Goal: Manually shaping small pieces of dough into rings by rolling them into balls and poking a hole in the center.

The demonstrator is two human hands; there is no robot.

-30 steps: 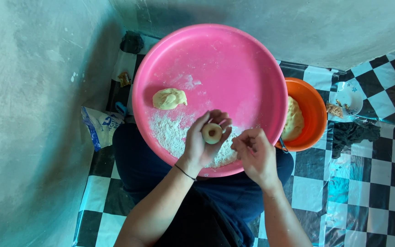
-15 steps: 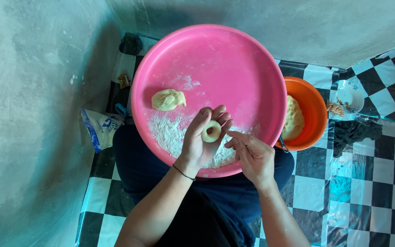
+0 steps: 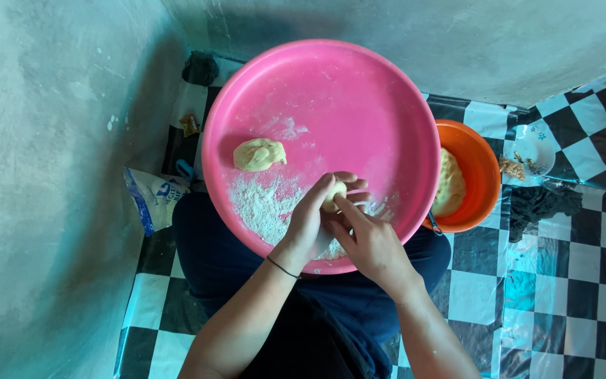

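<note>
A big round pink tray (image 3: 359, 91) rests on my lap. My left hand (image 3: 313, 221) cups a small pale dough ball (image 3: 333, 194) above the tray's near side. My right hand (image 3: 369, 242) meets it from the right, its fingertips touching the ball. A flattened lump of dough (image 3: 259, 154) lies on the tray's left part. Loose white flour (image 3: 264, 203) is spread on the tray just left of my hands.
An orange bowl (image 3: 482, 158) with a large mass of dough (image 3: 449, 184) stands right of the tray. A small white dish (image 3: 534, 147) and dark cloth (image 3: 538, 203) lie on the checkered floor further right. A plastic bag (image 3: 152, 196) sits by the grey wall at left.
My right hand has moved left and up to join the left hand on the dough ball. The left hand has closed more around the ball.
</note>
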